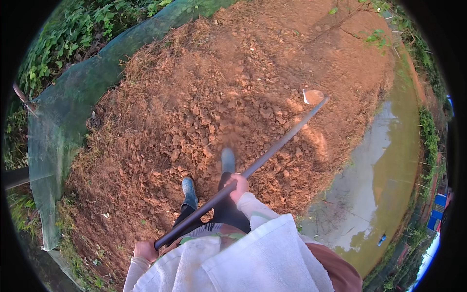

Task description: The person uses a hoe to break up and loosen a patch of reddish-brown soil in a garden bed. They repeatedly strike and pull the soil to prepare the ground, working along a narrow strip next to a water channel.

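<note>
A hoe with a long dark handle [271, 153] slants across the view in front of my body. My left hand [145, 249] grips the butt end of the handle at the lower left. Farther along, my right hand [239, 187] is closed around the shaft near my right leg. The hoe's metal blade [314, 97] is at the far end, over or on the reddish soil; whether it touches cannot be told. Broken clods of soil [204, 124] lie beneath the shaft and around my rubber boots [188, 189].
Green netting [91, 71] runs along the left side, with leafy plants [105, 22] behind it. A murky pond [365, 189] borders the soil on the right. A thin leafy branch [350, 20] reaches in at the upper right. A white towel [255, 259] hangs over my front.
</note>
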`<state>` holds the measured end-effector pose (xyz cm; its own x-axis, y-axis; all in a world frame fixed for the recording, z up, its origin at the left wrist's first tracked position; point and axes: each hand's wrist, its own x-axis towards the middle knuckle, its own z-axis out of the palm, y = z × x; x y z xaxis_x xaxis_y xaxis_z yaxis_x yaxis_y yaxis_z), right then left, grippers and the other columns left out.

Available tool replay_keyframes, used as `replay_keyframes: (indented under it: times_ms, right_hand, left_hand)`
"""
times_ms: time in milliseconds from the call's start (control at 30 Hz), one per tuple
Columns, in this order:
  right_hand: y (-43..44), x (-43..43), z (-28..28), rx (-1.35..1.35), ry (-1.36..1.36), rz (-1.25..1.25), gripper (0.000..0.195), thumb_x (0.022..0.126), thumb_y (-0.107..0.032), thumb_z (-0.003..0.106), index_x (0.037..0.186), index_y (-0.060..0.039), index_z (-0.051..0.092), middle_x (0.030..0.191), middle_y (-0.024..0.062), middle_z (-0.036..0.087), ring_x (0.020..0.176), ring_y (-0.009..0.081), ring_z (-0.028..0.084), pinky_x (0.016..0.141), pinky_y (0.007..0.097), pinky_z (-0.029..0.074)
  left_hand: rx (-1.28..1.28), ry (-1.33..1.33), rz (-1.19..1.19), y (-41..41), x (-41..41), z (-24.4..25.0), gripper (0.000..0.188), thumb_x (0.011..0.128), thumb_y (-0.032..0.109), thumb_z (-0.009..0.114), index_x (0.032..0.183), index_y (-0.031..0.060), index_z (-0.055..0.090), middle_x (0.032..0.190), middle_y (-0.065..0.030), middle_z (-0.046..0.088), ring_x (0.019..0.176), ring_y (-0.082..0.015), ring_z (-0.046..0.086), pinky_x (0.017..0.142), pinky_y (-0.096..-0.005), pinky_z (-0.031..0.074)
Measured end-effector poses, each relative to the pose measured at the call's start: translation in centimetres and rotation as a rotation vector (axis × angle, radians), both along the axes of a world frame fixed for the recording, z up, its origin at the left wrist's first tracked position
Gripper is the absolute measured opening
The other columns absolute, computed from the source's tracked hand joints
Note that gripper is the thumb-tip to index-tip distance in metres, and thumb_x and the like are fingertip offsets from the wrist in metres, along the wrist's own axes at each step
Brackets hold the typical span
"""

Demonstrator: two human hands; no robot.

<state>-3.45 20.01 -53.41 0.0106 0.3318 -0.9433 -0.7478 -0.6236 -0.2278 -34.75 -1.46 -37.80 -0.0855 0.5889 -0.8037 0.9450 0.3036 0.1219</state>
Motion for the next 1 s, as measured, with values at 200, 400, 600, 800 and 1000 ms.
replay_keyframes:
  times_ms: [200,400,600,800,1000]
  right_hand:
    - [5.6,4.7,2.4,0.139,0.045,-0.073,0.011,0.069,-0.007,0.052,0.065,-0.0072,0.042,0.054,0.0047,0.040,0.050,0.0197,0.043,0.051,0.0349,0.038]
    - [1.3,0.2,-2.3,0.002,-0.008,-0.038,0.013,0.070,-0.007,0.054,0.067,-0.0074,0.041,0.055,0.0049,0.041,0.051,0.0197,0.043,0.051,0.0342,0.039]
    - [-0.2,-2.2,-0.5,-0.048,0.098,-0.002,0.013,0.072,-0.008,0.054,0.078,-0.0051,0.043,0.061,0.0081,0.043,0.054,0.0220,0.046,0.054,0.0372,0.041]
    - [2.7,1.2,-3.1,-0.036,-0.025,-0.075,0.014,0.074,-0.009,0.056,0.081,-0.0049,0.045,0.065,0.0071,0.045,0.058,0.0204,0.046,0.054,0.0365,0.042]
    - [-1.1,-1.1,-1.8,-0.029,0.097,-0.064,0.012,0.074,-0.007,0.055,0.077,-0.0044,0.044,0.065,0.0077,0.044,0.062,0.0219,0.047,0.060,0.0396,0.043]
  left_hand:
    - [0.146,-0.034,-0.054,5.9,3.9,1.0,0.018,0.065,0.026,0.054,0.072,0.0099,0.056,0.059,-0.0142,0.057,0.056,-0.0306,0.057,0.054,-0.0413,0.045]
    - [0.032,0.036,-0.114,6.3,1.0,5.7,0.022,0.062,0.028,0.057,0.072,0.0089,0.056,0.057,-0.0143,0.056,0.055,-0.0310,0.057,0.053,-0.0413,0.045]
    - [-0.036,0.098,-0.107,4.6,-0.8,7.8,0.014,0.058,0.019,0.056,0.068,0.0088,0.056,0.058,-0.0147,0.056,0.056,-0.0311,0.057,0.054,-0.0400,0.045]
    - [0.072,0.215,-0.191,4.0,-0.6,7.0,0.012,0.058,0.018,0.056,0.064,0.0080,0.054,0.057,-0.0123,0.056,0.053,-0.0294,0.056,0.050,-0.0391,0.043]
    - [0.151,0.276,-0.122,3.6,-5.1,11.5,0.009,0.055,0.012,0.058,0.062,0.0091,0.054,0.055,-0.0104,0.054,0.051,-0.0290,0.054,0.052,-0.0377,0.043]
